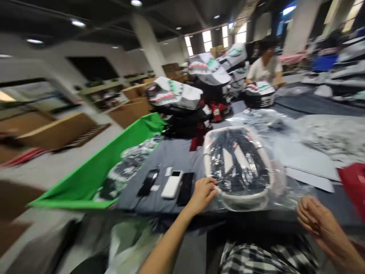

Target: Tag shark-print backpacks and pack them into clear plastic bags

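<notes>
A black and white backpack in a clear plastic bag [239,167] lies flat on the grey table [176,156] in front of me. My left hand [203,194] rests at the bag's near left corner, fingers curled onto the plastic. My right hand [316,217] hovers near the bag's right front corner, fingers loosely bent, and seems to hold nothing. The picture is smeared by motion.
Two black phones [185,188] and a white device [172,184] lie left of my left hand. A green bin [85,179] with bagged items stands at the left. Stacked shark-print backpacks [173,95] sit behind. A person [265,68] works at the far end. A red object [353,182] is at right.
</notes>
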`<state>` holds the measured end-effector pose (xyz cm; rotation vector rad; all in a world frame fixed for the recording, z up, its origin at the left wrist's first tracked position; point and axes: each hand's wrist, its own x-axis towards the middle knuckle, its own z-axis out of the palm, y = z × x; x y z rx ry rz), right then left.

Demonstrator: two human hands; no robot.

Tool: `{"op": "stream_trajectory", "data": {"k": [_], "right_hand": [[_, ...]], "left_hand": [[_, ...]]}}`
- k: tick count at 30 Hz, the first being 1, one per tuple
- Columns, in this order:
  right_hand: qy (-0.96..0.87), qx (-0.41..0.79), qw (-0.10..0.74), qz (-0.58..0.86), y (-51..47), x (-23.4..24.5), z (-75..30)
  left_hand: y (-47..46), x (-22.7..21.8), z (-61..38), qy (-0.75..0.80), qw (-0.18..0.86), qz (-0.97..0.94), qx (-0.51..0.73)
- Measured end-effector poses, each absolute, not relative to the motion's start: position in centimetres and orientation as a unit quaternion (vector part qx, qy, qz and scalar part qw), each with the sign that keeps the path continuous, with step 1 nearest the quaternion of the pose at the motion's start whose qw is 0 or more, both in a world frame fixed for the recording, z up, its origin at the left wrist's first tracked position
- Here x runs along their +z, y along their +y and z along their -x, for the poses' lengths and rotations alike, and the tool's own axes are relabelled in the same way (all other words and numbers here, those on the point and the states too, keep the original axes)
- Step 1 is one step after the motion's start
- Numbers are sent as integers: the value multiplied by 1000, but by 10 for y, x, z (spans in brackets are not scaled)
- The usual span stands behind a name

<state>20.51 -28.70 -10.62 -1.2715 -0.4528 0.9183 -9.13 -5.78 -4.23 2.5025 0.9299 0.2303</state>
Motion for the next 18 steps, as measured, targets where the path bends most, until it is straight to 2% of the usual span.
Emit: {"op": "stream_trajectory", "data": {"k": [2,5,7,10,12,16,18], "right_hand": [[-398,417,595,560,-253,-76,-188],[-671,384,398,494,-186,-42,-161],[-783,323,277,453,-140,-32,-141],[-843,212,121,480,-89,-33,-126],[-829,178,74,525,-71,-36,-129],[-781,123,75,607,-73,-33,-140],[-793,115,81,593,-82,-33,-134]], "left_hand": [[-56,-40,89,355,221,-905,79],[-52,-40,89,350,216,-909,71],[-52,-40,90,340,214,-913,69],[-52,-41,90,335,213,-915,67],[-51,-42,90,335,220,-914,66],[-47,-46,90,334,227,-912,78],[-46,-48,89,336,224,-911,82]]}}
